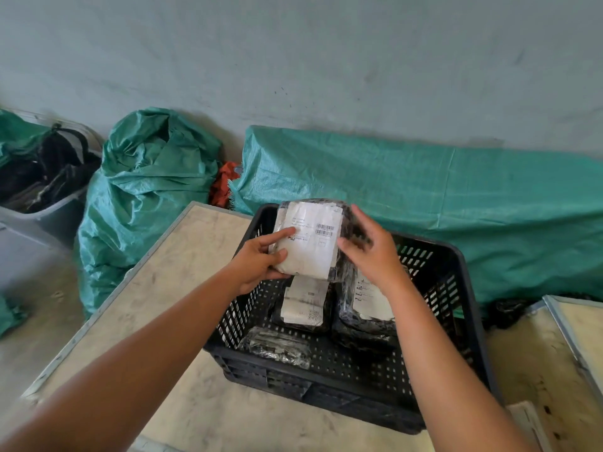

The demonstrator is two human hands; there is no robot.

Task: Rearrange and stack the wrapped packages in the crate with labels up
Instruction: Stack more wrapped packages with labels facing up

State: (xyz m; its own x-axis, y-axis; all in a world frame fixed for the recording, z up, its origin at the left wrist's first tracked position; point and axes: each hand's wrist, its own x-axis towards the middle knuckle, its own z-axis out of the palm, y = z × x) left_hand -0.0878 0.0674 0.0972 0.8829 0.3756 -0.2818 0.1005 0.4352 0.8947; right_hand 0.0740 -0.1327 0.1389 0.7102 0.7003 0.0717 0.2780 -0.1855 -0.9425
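Note:
A black slatted plastic crate [463, 288] stands on a pale table. Above its far left corner I hold a black-wrapped package [313, 243] with its white barcode label facing up. My left hand [257, 262] grips its left edge, thumb on top. My right hand [372, 252] rests against its right side, fingers spread and blurred. Inside the crate lie a label-up package [305, 305] in the middle, another label-up package [368, 305] on the right partly under my right wrist, and a small package [277, 345] with no label showing at the near left.
The pale table [182, 265] has a metal rim. A second table edge [574, 331] lies at the right. Green woven sacks [146, 190] and a green tarp [424, 197] lean on the grey wall behind. A grey bin [42, 203] with dark items stands at the far left.

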